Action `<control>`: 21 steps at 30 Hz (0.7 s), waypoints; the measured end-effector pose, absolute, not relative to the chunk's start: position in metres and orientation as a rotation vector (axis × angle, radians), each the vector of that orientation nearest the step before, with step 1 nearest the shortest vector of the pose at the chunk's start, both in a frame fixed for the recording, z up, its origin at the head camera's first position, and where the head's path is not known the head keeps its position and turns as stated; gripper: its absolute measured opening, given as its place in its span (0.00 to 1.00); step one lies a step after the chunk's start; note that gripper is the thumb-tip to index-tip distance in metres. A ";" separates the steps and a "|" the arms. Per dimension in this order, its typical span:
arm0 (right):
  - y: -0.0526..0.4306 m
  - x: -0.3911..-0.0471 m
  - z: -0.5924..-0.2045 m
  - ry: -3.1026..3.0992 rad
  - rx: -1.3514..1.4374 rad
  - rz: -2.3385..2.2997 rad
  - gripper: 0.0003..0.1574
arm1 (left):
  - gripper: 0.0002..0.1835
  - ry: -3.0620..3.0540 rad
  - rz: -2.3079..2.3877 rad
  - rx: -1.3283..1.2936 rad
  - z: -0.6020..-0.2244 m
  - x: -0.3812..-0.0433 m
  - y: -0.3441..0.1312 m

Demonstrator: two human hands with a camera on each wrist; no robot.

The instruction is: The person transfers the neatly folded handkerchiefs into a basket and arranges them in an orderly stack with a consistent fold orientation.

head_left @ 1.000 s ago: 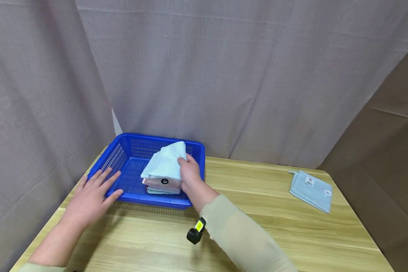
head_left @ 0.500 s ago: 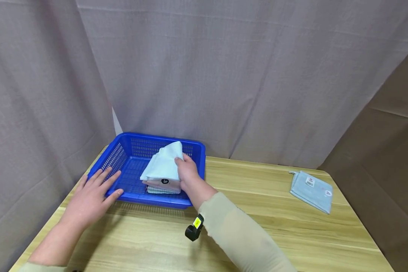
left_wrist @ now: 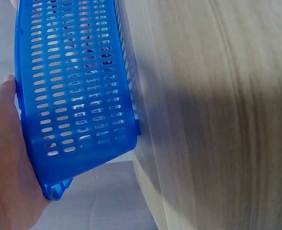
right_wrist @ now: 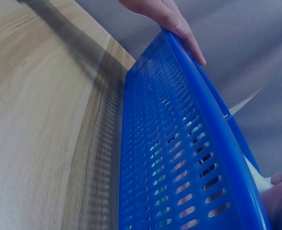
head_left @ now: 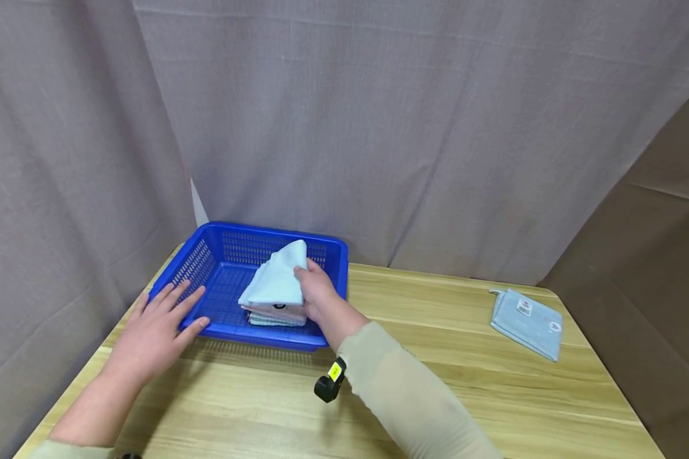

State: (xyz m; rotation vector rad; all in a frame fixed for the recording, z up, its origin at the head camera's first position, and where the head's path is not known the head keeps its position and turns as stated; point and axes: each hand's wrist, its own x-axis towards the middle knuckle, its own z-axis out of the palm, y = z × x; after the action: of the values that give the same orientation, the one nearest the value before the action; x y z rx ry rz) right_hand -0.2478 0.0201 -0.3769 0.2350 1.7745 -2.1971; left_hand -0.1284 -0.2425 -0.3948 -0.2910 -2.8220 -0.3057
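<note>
In the head view, my right hand (head_left: 319, 293) pinches the right edge of a folded pale blue towel (head_left: 277, 278), thumb on top. That towel lies over a pink folded towel (head_left: 289, 312) with a dark round mark, and a greenish one (head_left: 275, 320) is lowest in the stack. The stack sits in the right part of a blue plastic basket (head_left: 218, 328). My left hand (head_left: 152, 331) rests on the basket's front left corner with fingers spread straight. In the right wrist view the right hand (right_wrist: 280, 196) shows only partly, beyond the basket's rim.
Another folded light blue towel (head_left: 528, 324), with a white label and a hanging loop, lies at the right of the wooden table (head_left: 413, 357). Grey curtains (head_left: 344, 127) stand behind and at the left. A brown panel (head_left: 654, 255) borders the right side.
My right hand and the pale blue towel have shifted slightly left and down onto the stack, covering more of the pink towel. The left hand has stayed on the basket corner.
</note>
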 end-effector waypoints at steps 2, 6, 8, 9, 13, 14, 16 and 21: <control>0.021 -0.248 -0.377 1.780 0.225 -2.183 0.30 | 0.34 -2.820 -0.307 -0.291 -0.395 -0.128 -0.242; 0.022 -0.250 -0.378 1.827 0.233 -2.147 0.31 | 0.34 -2.815 -0.307 -0.292 -0.394 -0.128 -0.242; 0.022 -0.251 -0.378 1.863 0.239 -2.122 0.32 | 0.34 -2.813 -0.308 -0.292 -0.394 -0.128 -0.241; 0.022 -0.251 -0.378 1.880 0.242 -2.109 0.32 | 0.34 -2.810 -0.309 -0.293 -0.394 -0.128 -0.241; 0.022 -0.249 -0.378 1.941 0.258 -2.051 0.33 | 0.34 -2.801 -0.309 -0.296 -0.395 -0.128 -0.241; 0.023 -0.249 -0.378 1.954 0.264 -2.040 0.33 | 0.33 -2.799 -0.308 -0.297 -0.395 -0.128 -0.241; 0.023 -0.248 -0.378 1.987 0.279 -2.013 0.34 | 0.33 -2.798 -0.308 -0.299 -0.395 -0.128 -0.241; 0.023 -0.250 -0.380 2.007 0.293 -2.009 0.36 | 0.34 -2.799 -0.309 -0.298 -0.395 -0.129 -0.241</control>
State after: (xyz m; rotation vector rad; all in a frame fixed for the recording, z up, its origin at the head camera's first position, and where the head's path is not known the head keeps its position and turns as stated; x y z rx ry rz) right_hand -0.2503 0.0234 -0.3798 0.2927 2.0074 -2.0091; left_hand -0.1288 -0.2410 -0.3954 -0.2981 -2.7992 -0.3086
